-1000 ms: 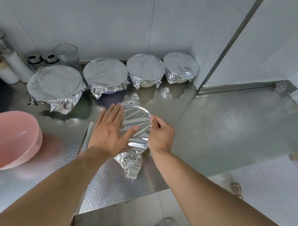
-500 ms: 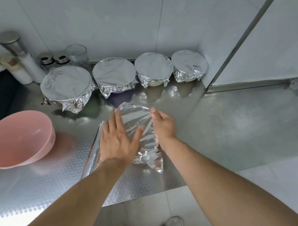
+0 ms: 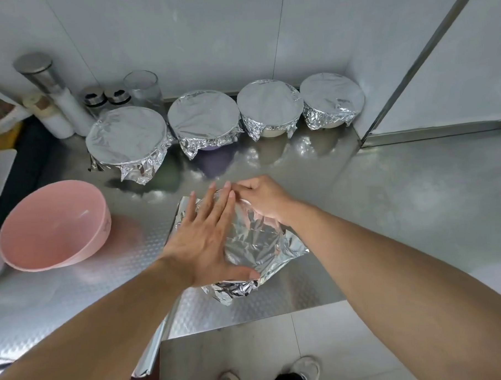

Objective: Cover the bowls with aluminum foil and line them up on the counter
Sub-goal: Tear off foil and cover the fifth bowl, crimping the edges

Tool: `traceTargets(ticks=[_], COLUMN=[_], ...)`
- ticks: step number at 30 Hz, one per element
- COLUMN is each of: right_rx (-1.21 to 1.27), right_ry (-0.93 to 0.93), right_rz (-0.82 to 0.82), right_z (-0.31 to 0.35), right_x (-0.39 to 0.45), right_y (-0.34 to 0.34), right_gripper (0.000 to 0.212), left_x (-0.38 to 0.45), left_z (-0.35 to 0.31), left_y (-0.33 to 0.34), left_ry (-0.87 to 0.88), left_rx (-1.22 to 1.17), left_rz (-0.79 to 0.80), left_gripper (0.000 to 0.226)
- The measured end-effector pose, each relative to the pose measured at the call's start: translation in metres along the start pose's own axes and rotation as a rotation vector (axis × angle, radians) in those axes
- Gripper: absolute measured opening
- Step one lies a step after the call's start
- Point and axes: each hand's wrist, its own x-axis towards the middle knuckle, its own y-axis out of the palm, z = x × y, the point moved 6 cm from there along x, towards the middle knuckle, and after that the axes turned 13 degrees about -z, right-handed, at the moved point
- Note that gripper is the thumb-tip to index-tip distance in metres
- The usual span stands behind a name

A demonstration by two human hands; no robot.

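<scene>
Four foil-covered bowls (image 3: 223, 116) lined the upper frame as flat left-hand fingers (image 3: 212, 200) pressed foil (image 3: 254, 244), right hand (image 3: 261, 198) crimping it, pink bowl (image 3: 54, 225) uncovered.

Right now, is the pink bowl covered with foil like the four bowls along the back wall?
No, the pink bowl sits open and uncovered at the left of the counter, its bare inside showing.

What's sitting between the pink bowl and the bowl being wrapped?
Head view: only bare patterned steel counter lies between the pink bowl and the foil-draped bowl.
</scene>
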Motion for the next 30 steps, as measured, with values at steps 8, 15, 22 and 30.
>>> traceTargets(ticks=[8,15,22,30], right_rx=[0.124,0.269,0.346,0.428], right_ry=[0.06,0.125,0.198,0.201], right_rz=[-0.048,-0.245,-0.419,-0.64], right_z=[-0.016,-0.032,-0.05,-0.055], right_x=[-0.016,-0.035,-0.061,-0.09], right_y=[-0.014,-0.017,-0.016,-0.009], right_gripper=[0.036,0.034,0.024,0.03], left_x=[-0.001,-0.003,-0.004,-0.009], left_z=[0.0,-0.003,-0.002,-0.007], left_y=[0.001,0.001,0.003,0.001], left_ry=[-0.04,-0.057,-0.081,-0.173], left_rx=[0.003,0.002,0.016,-0.044], left_rz=[0.063,0.069,0.049,-0.038], left_gripper=[0.149,0.145,0.146,0.143])
